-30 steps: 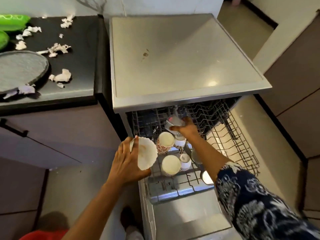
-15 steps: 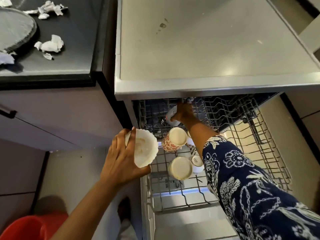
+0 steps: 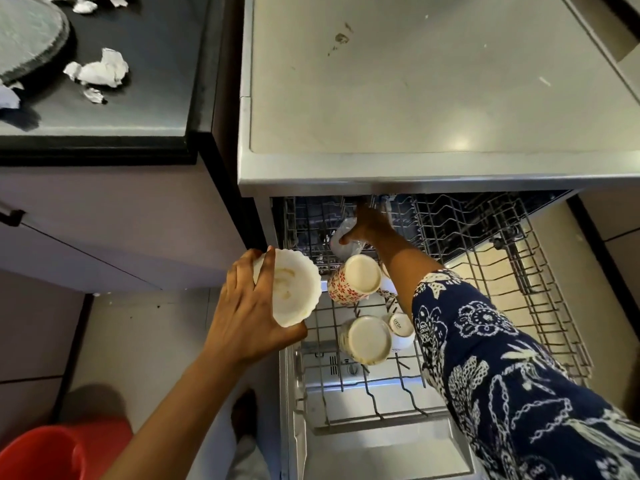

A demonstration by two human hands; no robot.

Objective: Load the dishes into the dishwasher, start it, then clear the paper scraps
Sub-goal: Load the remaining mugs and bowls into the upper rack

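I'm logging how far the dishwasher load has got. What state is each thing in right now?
Dishwasher: door open, rack pulled out.
White bowl: soiled, held in the left hand, not yet racked.
Glass: gripped by the right hand at the rack's back.
Red-patterned mug: upside down in the rack.
Cream mug: upside down in the rack.
Paper scraps: crumpled, on the counter.

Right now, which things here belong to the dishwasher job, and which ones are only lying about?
Job: bowl in left hand; glass in right hand; rack; flowered mug; plain mug; small cup; paper scraps.
Lying about: red tub; grey round tray.
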